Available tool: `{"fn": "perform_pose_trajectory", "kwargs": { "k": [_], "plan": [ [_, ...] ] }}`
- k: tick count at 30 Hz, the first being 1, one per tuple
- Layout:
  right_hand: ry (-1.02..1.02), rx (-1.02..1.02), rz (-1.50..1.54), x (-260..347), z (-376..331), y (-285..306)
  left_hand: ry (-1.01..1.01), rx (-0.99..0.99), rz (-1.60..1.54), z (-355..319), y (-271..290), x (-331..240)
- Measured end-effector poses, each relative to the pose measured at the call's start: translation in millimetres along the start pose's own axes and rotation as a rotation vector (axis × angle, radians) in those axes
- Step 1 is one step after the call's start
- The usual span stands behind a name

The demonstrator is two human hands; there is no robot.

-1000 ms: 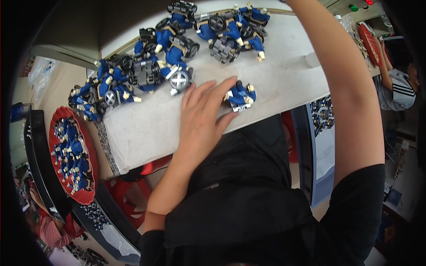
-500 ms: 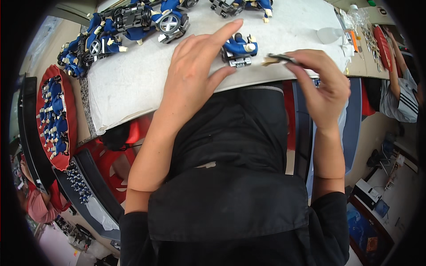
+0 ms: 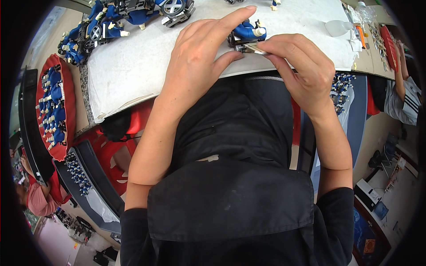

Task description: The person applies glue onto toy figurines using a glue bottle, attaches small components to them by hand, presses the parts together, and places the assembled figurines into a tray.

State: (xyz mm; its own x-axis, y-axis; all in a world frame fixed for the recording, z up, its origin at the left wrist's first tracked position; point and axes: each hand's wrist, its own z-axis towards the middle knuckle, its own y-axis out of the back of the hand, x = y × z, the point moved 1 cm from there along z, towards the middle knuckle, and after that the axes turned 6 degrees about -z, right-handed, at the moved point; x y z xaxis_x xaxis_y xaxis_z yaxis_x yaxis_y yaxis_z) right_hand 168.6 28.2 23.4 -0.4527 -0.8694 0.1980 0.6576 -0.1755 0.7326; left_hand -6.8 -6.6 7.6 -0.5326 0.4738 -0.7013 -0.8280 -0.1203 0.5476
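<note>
over table (image 3: 128,73) | left hand (image 3: 195,55) spread wide by figure (image 3: 246,30) | right hand (image 3: 304,66) pinching thin piece (image 3: 257,49)

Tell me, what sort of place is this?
Probably a toy-assembly workshop: a heap of blue wheeled toys covers part of the worktable, small blue figures lie in a red tray, and another person is nearby.

By the desk's (image 3: 128,66) near edge, one blue figure (image 3: 246,31); by its right edge, one squeeze bottle (image 3: 337,28) and one orange tool (image 3: 361,37). Toward the far left corner, two clear silver-spoked wheels (image 3: 95,32), the pile (image 3: 73,49) uncountable. Two red trays (image 3: 70,99), one beyond each side edge.
</note>
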Motion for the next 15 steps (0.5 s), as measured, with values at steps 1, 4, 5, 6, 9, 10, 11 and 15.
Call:
{"fn": "perform_pose_trajectory", "kwargs": {
  "k": [1, 4, 5, 6, 9, 10, 11, 15],
  "plan": [
    [-0.007, 0.009, 0.0, 1.0, 0.3, 0.0, 0.004, 0.001, -0.002, 0.5, 0.9, -0.7],
    [-0.003, 0.017, -0.011, 2.5, 1.3, -0.2, -0.008, -0.003, 0.0, 0.2, 1.5, -0.7],
    [0.007, 0.014, -0.022, 2.3, 1.4, -0.8, -0.049, -0.032, -0.017, 0.0, 0.4, 1.5],
    [0.007, 0.016, -0.02, 2.3, 1.3, -1.4, -0.091, -0.061, -0.034, -0.6, -0.1, 2.6],
    [0.015, 0.009, -0.025, 1.3, 0.4, -2.7, -0.005, -0.018, -0.012, 0.2, -0.6, -0.1],
    [0.021, 0.01, -0.034, 0.7, -0.2, -2.8, -0.004, -0.016, -0.013, -0.1, -1.5, 1.1],
    [0.03, 0.008, -0.042, 1.0, 0.2, -2.6, -0.036, -0.04, -0.018, -0.3, -1.1, 1.3],
    [0.033, 0.001, -0.047, 0.3, 1.0, -4.0, -0.05, -0.037, 0.008, -1.0, -0.8, 3.6]
  ]
}}
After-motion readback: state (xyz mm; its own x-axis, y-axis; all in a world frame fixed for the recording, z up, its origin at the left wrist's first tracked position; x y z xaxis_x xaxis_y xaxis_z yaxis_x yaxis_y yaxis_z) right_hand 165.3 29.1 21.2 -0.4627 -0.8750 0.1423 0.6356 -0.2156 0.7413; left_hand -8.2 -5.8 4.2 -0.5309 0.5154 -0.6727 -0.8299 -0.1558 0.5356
